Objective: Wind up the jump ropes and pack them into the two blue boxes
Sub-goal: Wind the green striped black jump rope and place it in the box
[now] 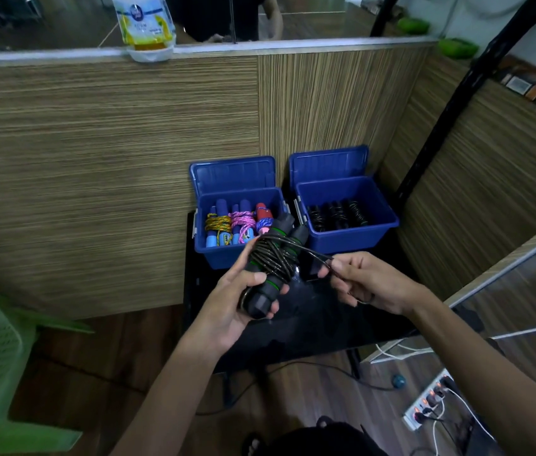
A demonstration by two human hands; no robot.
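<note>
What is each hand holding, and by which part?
The left hand grips the black rope's handles near their lower ends. The right hand pinches the rope's loose end.

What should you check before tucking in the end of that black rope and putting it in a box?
1. Left hand grips the black rope's handles: ok.
2. Right hand pinches the loose rope end: ok.
3. Winding finished: not ok, the end is still free.
4. Right box is open, with black ropes inside: ok.
5. Room left in the right box: ok.
6. Left box holds coloured ropes: ok.
</note>
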